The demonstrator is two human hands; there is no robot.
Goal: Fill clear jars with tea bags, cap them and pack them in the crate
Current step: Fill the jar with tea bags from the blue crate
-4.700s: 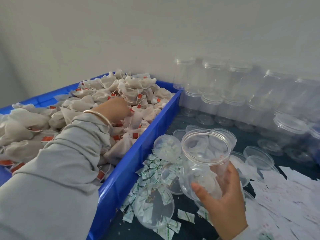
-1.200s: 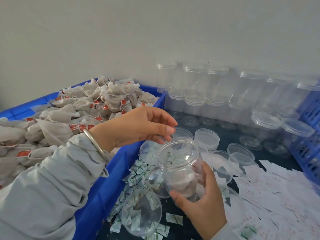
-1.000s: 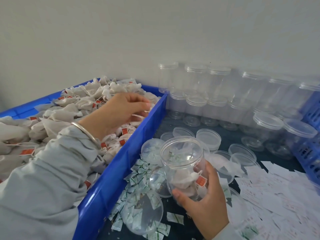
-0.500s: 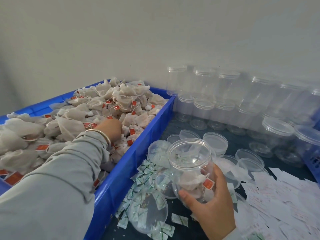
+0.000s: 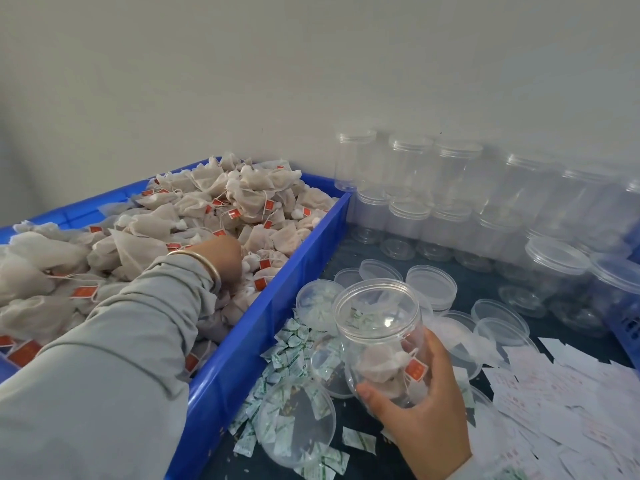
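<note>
Meanwhile right hand (image 5: 420,407) grips the open jar (image 5: 379,336) beside the bin's rim (image 5: 266,303); left hand (image 5: 225,252) buried among tea bags (image 5: 214,202), grip hidden.

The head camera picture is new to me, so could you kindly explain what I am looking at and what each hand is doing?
The picture comes from a camera worn on a person's head, looking down at their own two bare hands; there is no robot. The right hand grips an open clear jar, tilted, with a few tea bags at its bottom. The left hand reaches into the tea bags heaped in a blue bin; its fingers are buried, so what it holds is hidden. On the dark table lie loose clear lids, small green-printed sachets and white paper slips. Empty capped jars are stacked along the wall.
</note>
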